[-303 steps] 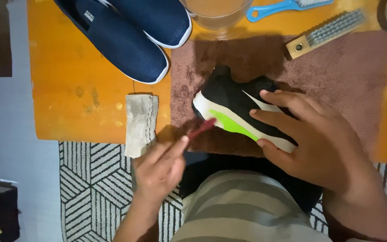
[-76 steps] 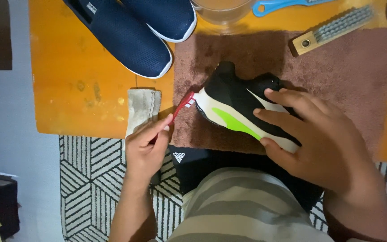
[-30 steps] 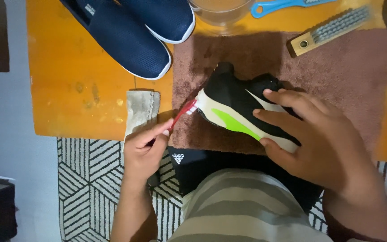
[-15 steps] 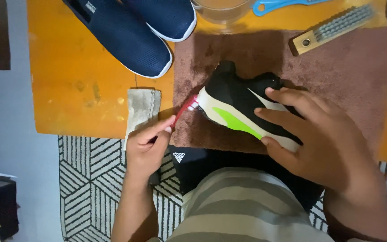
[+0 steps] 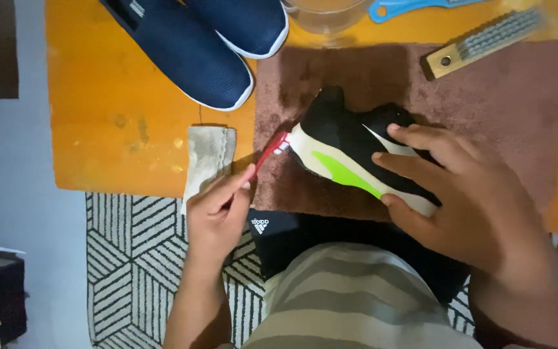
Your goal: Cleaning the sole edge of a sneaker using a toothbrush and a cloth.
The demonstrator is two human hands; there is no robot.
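Observation:
A black shoe (image 5: pixel 343 132) with a cream sole and a bright green patch lies on its side on a brown towel (image 5: pixel 485 110). My right hand (image 5: pixel 466 194) grips it from the near side, fingers spread over the sole and upper. My left hand (image 5: pixel 217 210) pinches a red toothbrush (image 5: pixel 269 152), whose bristle end touches the toe end of the cream sole.
Two navy slip-on shoes (image 5: pixel 195 48) lie at the back left of the orange table (image 5: pixel 117 123). A grubby folded cloth (image 5: pixel 208 158) hangs over the near edge. A wooden wire brush (image 5: pixel 485 42), a blue brush handle (image 5: pixel 408 8) and a clear container (image 5: pixel 324 16) sit at the back. A patterned rug (image 5: pixel 130 258) lies below.
The toothbrush has shifted slightly along the toe end of the sole in small strokes. My right hand keeps its hold on the shoe in the same spot.

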